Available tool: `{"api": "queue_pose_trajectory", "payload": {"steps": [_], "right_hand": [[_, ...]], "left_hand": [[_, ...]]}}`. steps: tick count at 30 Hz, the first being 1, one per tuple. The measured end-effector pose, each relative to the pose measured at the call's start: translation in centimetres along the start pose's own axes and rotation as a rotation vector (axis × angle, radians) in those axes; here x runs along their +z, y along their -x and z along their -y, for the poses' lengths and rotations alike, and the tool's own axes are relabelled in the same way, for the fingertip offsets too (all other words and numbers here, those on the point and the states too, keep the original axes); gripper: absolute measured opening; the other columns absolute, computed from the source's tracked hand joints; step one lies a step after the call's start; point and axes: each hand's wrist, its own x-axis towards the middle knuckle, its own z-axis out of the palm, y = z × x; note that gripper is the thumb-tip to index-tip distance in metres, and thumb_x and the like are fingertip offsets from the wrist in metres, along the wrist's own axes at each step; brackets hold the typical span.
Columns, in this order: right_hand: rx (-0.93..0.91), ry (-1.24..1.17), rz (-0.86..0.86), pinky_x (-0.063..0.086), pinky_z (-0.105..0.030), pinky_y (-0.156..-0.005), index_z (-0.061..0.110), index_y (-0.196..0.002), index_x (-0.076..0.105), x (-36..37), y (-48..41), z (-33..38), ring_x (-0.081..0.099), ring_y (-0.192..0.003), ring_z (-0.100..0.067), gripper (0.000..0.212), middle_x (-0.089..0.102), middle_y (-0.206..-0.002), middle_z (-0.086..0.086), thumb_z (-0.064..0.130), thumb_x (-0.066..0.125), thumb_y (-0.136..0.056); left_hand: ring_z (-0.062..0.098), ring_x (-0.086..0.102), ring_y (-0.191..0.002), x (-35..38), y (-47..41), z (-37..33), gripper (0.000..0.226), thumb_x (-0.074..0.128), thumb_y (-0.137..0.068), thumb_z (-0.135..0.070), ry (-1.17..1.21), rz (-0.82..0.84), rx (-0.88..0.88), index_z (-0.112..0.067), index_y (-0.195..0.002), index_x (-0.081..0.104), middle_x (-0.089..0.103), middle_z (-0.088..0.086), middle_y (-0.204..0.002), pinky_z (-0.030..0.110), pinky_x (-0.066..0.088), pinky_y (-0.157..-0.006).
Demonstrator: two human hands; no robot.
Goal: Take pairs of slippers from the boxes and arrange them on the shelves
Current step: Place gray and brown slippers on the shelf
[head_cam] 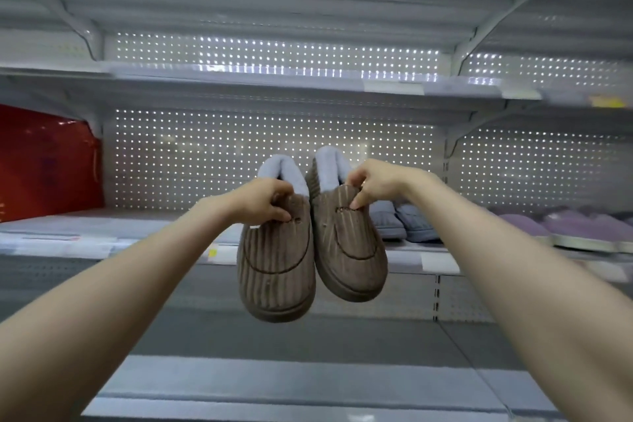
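Shelf (pixel 102 236) behind; left hand (pixel 265 200) and right hand (pixel 373 183) each pinch one brown slipper: left slipper (pixel 275 271); right slipper (pixel 349 247).

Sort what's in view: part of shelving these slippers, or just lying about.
Job: brown slippers, held in left grip and right grip; shelf.
Lying about: grey slippers; purple slippers; red pack.

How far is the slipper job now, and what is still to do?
Done: a grey pair and lilac slippers sit on the shelf, at the right. In hand: the left hand and the right hand each hold one slipper of a brown corduroy pair before that shelf. Left: to set this pair down; no boxes show, so the rest is unknown.
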Motion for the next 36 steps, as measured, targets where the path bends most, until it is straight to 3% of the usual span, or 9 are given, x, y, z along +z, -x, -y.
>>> {"api": "queue_pose_trajectory", "payload": {"steps": [3,9,11,14,18,21,25,32,36], "right_hand": [[0.015,0.001,0.008,0.055,-0.037,-0.071,0.028,-0.069,0.056,0.1,-3.5,-0.8,0.057,-0.085,-0.021,0.029,0.055,-0.078,0.004,0.008,0.073,-0.079],[-0.053,0.103,-0.007,0.032,-0.019,-0.055,0.027,-0.067,0.047,-0.8,-9.2,-1.9,0.046,-0.068,-0.01,0.033,0.046,-0.069,0.01,0.012,0.071,-0.083],[-0.048,0.102,-0.009,0.035,-0.021,-0.058,0.018,-0.08,0.058,-0.9,-11.1,-2.5,0.048,-0.08,-0.016,0.013,0.049,-0.073,0.009,0.013,0.07,-0.083],[-0.036,0.104,-0.02,0.038,-0.024,-0.074,0.008,-0.116,0.061,-0.8,-13.6,-3.1,0.05,-0.091,-0.017,0.034,0.055,-0.092,0.001,0.014,0.07,-0.084],[-0.005,0.093,-0.033,0.041,-0.024,-0.065,0.015,-0.096,0.063,-0.5,-16.8,-4.1,0.053,-0.086,-0.017,0.017,0.057,-0.083,0.003,0.014,0.072,-0.082],[0.033,0.112,-0.035,0.049,-0.03,-0.075,0.022,-0.072,0.056,0.1,-19.2,-4.7,0.058,-0.082,-0.02,0.02,0.059,-0.075,0.005,0.016,0.073,-0.081],[0.098,0.099,-0.017,0.052,-0.037,-0.091,0.022,-0.086,0.059,1.4,-21.6,-5.3,0.063,-0.092,-0.023,0.014,0.064,-0.092,-0.002,0.018,0.072,-0.081],[0.229,0.11,0.079,0.046,-0.026,-0.068,0.019,-0.092,0.065,3.7,-24.6,-6.7,0.061,-0.085,-0.022,0.007,0.065,-0.093,-0.006,0.02,0.067,-0.085],[0.268,0.132,0.112,0.042,-0.024,-0.061,0.013,-0.105,0.065,4.5,-25.8,-6.9,0.06,-0.081,-0.022,0.02,0.063,-0.094,-0.006,0.02,0.066,-0.086]], "left_hand": [[0.017,0.048,-0.08,0.3,-2.7,1.6,0.017,0.066,-0.084,-0.019,-0.007,-0.014,-0.02,-0.017,-0.094,0.052,0.046,-0.01,-0.073,0.024,0.033,-0.068],[0.018,0.049,-0.085,0.0,-7.8,5.1,0.031,0.066,-0.085,-0.019,-0.042,-0.029,-0.077,-0.011,-0.113,0.056,0.051,-0.002,-0.085,0.025,0.034,-0.073],[0.019,0.049,-0.087,0.0,-9.5,6.1,0.032,0.066,-0.084,-0.019,-0.04,-0.03,-0.089,-0.012,-0.113,0.055,0.051,0.001,-0.09,0.025,0.035,-0.074],[0.02,0.049,-0.087,0.1,-12.0,7.2,0.032,0.065,-0.085,-0.016,-0.017,-0.022,-0.086,-0.008,-0.115,0.055,0.052,0.001,-0.091,0.025,0.035,-0.074],[0.018,0.048,-0.093,0.7,-14.8,8.9,0.039,0.064,-0.087,-0.017,0.026,-0.014,-0.102,-0.013,-0.124,0.052,0.052,0.003,-0.102,0.025,0.036,-0.077],[0.021,0.051,-0.086,1.4,-16.8,11.2,0.014,0.064,-0.086,-0.012,0.097,0.024,-0.083,-0.017,-0.096,0.057,0.055,0.0,-0.086,0.027,0.043,-0.068],[0.023,0.056,-0.099,2.5,-18.9,13.4,0.034,0.064,-0.087,-0.013,0.131,0.092,-0.104,-0.011,-0.12,0.054,0.059,0.007,-0.11,0.032,0.049,-0.085],[0.023,0.056,-0.093,5.6,-21.7,16.7,0.02,0.063,-0.087,-0.02,0.187,0.172,-0.127,-0.025,-0.103,0.054,0.057,0.008,-0.109,0.033,0.05,-0.07],[0.028,0.058,-0.106,6.5,-22.4,17.2,0.02,0.064,-0.086,-0.021,0.238,0.192,-0.108,-0.026,-0.105,0.057,0.059,0.007,-0.113,0.045,0.052,-0.089]]}}
